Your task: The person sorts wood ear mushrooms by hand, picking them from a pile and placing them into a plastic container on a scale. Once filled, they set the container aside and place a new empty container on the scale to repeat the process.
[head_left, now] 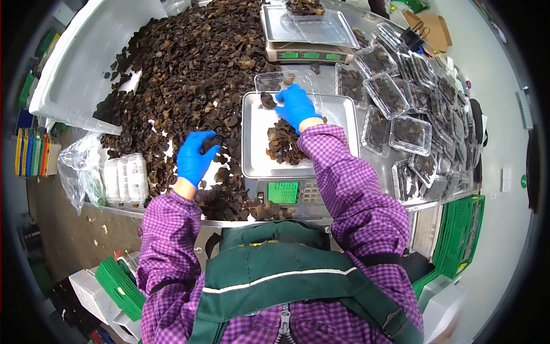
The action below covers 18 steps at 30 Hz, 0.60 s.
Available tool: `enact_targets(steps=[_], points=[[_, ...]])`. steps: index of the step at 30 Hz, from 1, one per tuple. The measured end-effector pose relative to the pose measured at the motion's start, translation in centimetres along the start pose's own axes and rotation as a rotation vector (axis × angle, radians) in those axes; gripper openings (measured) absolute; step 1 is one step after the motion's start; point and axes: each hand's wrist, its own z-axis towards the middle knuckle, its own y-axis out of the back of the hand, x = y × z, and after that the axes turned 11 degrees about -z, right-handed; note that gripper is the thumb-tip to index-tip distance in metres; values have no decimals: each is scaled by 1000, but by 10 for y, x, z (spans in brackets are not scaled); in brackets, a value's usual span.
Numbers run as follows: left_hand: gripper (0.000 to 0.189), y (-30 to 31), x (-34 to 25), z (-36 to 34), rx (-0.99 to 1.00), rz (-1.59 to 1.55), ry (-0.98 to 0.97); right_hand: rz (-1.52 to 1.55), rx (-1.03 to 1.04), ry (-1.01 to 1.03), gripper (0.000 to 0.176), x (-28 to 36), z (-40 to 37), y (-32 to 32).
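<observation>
My left hand, in a blue glove, is over the near part of the heap of dark brown dried pieces, its fingers curved and apart; whether a piece lies between them is hidden. Blue-gloved too, my right hand is above the metal tray of the near scale, with fingertips by a dark piece at its upper left edge. A small pile of pieces lies on that tray under my wrist. The green display is lit. Behind my right hand is an open clear plastic box with a few pieces.
A second scale with an open box on it stands at the back. Many filled clear boxes are piled at the right. A white foam bin is at the left, above stacked empty clear containers and a plastic bag.
</observation>
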Motion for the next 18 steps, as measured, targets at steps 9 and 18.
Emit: enact_targets(steps=[9, 18], points=[[46, -44, -52, 64, -105, -112, -293, 440, -232, -1, 9, -47, 1, 41], [23, -95, -71, 146, 221, 296, -273, 638, 45, -90, 18, -41, -87, 84]])
